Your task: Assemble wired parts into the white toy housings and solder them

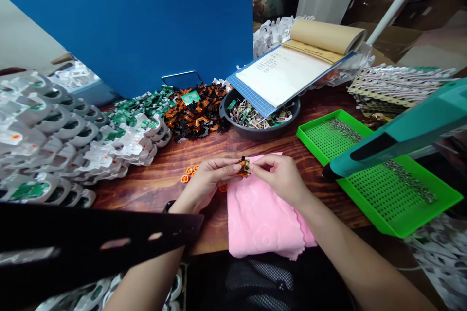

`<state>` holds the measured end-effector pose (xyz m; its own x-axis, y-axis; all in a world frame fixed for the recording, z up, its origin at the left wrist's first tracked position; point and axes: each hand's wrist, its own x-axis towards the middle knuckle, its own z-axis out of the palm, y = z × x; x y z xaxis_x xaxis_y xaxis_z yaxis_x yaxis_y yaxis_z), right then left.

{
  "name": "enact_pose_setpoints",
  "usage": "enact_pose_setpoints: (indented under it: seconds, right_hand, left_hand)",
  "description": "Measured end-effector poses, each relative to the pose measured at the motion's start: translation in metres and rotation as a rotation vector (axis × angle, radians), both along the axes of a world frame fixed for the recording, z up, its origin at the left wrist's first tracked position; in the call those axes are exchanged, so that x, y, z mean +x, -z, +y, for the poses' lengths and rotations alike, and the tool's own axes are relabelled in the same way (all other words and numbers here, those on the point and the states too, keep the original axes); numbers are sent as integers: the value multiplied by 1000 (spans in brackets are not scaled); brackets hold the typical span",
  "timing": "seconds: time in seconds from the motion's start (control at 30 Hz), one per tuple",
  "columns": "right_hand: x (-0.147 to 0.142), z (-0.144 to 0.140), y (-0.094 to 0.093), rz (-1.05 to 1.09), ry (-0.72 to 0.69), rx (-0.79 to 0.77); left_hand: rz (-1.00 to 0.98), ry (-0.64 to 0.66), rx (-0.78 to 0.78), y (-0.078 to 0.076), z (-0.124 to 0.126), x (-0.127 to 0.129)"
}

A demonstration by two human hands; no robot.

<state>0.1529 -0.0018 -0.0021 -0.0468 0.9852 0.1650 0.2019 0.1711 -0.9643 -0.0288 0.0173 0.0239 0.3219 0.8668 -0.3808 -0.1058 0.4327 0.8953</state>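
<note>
Over the top edge of a folded pink cloth (pixel 262 218), both hands meet at one small orange-and-black plastic part (pixel 242 167). My left hand (pixel 209 177) is closed on it, thumb on the near side. My right hand (pixel 280 177) is closed in a pinch at a small yellowish piece (pixel 248 167) on the part's right side; the fingertips hide most of that piece. Several small orange rings (pixel 188 171) lie on the wooden table beside and partly behind my left hand.
Behind are a pile of orange-and-black parts (pixel 204 102), green circuit boards (pixel 134 112) and a dark bowl (pixel 251 130) under a clipboard (pixel 280 75). White housings (pixel 54 131) are stacked left. A teal electric screwdriver (pixel 397 129) hangs over green screw trays (pixel 386 209). A black bar (pixel 91 238) crosses lower left.
</note>
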Motion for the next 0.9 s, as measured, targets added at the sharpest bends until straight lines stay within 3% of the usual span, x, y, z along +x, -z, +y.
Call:
enact_pose_setpoints:
  seconds: [0.47,0.9]
  right_hand:
    - [0,1,3,96,-29,16]
    - [-2,-3,1,115,-23,59]
  left_hand:
    - [67,-60,141,-2,-3,5]
    - [-14,-30,139,1,-6,5]
